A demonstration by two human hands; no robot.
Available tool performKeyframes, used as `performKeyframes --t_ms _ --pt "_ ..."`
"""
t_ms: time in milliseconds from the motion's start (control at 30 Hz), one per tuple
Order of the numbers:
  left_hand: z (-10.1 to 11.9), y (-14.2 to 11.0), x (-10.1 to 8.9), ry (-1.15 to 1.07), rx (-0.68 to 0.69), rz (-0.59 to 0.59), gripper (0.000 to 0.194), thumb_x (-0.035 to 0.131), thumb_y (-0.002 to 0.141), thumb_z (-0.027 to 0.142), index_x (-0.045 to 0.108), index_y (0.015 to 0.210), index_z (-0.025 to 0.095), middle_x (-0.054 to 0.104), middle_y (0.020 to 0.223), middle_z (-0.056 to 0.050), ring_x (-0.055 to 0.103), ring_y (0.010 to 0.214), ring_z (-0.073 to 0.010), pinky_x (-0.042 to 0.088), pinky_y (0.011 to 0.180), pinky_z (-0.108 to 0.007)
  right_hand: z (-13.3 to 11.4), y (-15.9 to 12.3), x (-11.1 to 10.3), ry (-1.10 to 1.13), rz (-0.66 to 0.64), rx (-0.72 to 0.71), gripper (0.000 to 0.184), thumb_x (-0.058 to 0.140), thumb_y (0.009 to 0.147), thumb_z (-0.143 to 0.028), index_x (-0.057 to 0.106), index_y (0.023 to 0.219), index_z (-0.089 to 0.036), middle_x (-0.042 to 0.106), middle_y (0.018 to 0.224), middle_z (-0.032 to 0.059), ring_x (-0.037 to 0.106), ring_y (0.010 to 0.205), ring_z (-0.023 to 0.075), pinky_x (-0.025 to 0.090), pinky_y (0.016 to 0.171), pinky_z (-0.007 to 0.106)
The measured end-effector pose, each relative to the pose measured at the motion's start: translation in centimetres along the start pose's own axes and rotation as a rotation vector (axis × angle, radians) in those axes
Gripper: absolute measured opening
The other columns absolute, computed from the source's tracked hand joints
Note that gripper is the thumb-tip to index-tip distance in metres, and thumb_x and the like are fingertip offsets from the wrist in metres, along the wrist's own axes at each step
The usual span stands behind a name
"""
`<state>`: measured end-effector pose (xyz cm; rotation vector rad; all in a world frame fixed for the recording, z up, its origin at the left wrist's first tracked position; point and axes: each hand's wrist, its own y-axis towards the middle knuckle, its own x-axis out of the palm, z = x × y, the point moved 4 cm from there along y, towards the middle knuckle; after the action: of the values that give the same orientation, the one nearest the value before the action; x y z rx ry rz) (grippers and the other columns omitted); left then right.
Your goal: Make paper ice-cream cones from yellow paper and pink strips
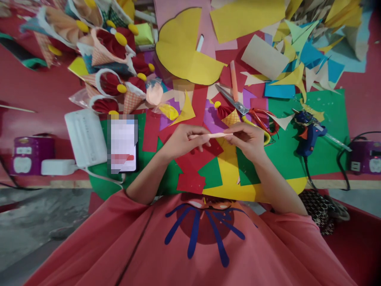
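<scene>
Between my two hands stretches a thin, pale peach strip of what looks like folded paper (218,135). My left hand (190,138) pinches its left end, and my right hand (249,140) pinches the right end. Just beyond the fingers lies a small paper cone (231,117) with dark red pleats and a yellow ball. Scissors (241,108) with red handles rest open behind my right hand, near a yellow-handled tool (266,136) partly hidden by it. Red paper pieces (198,157) lie under the hands.
Several decorated paper cones (108,45) crowd the back left. A phone (122,147) and white power bank (85,137) lie left. A blue glue gun (311,139) rests right on green paper (324,107). A large yellow cutout (178,47) and paper scraps cover the back.
</scene>
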<state>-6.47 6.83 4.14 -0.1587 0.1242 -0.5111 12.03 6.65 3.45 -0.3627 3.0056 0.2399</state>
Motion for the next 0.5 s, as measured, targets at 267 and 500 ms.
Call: performKeyframes --t_ms 267,500 --pt "0.93 -0.52 0.11 0.297 0.353 0.151 0.020 0.068 0.083 0.034 0.076 0.088 0.016 0.075 0.072 -0.002 0.065 0.060 -0.0086 0.043 0.053 -0.015 -0.51 -0.24 0.71 -0.047 -0.079 -0.113 0.018 0.075 0.076 -0.034 0.076 0.092 -0.026 0.074 0.079 -0.0002 0.067 0.066 0.0111 0.054 0.060 0.023" --pt "0.94 -0.32 -0.05 0.235 0.338 0.141 0.028 0.070 0.080 0.044 0.075 0.089 0.018 0.075 0.077 -0.003 0.066 0.063 -0.0110 0.046 0.055 -0.018 -0.07 -0.34 0.39 0.029 0.012 -0.016 0.013 0.071 0.080 -0.034 0.076 0.087 -0.024 0.074 0.076 -0.0005 0.067 0.060 0.0103 0.057 0.056 0.023"
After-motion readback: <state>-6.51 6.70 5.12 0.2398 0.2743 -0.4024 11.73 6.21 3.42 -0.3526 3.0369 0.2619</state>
